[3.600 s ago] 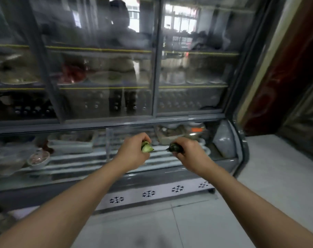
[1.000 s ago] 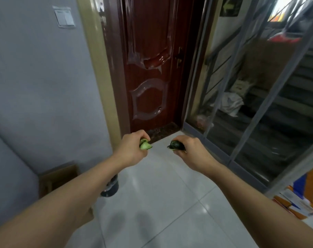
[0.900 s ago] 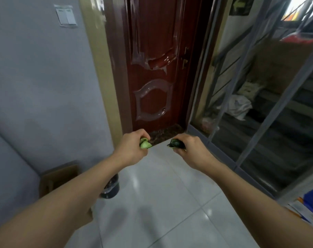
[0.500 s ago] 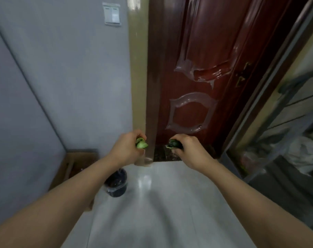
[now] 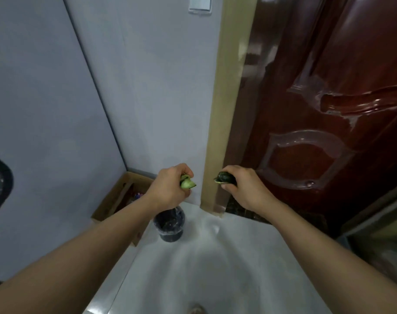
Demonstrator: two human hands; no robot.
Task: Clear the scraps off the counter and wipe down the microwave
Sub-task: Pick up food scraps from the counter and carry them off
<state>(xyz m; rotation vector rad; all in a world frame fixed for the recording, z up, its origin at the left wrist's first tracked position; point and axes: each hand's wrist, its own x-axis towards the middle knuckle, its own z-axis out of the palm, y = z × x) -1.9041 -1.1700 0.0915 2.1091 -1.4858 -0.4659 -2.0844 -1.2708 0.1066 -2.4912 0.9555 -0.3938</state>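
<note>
My left hand [image 5: 170, 189] grips pale green vegetable scraps [image 5: 187, 183], whose cut ends stick out past the fingers. My right hand [image 5: 240, 189] grips a dark green scrap [image 5: 223, 177]. Both hands are held out in front of me at the same height, a little apart. Below the left hand a small bin lined with a black bag [image 5: 169, 223] stands on the white tiled floor. No counter or microwave is in view.
An open cardboard box [image 5: 115, 200] sits in the corner against the grey wall, left of the bin. A dark red door [image 5: 317, 109] with a beige frame [image 5: 224, 98] fills the right. A light switch [image 5: 199, 5] is high on the wall.
The view has swung left and down from the glass partition to the wall corner. The bin and box have come closer, under my left hand. Both hands keep their grip on the scraps.
</note>
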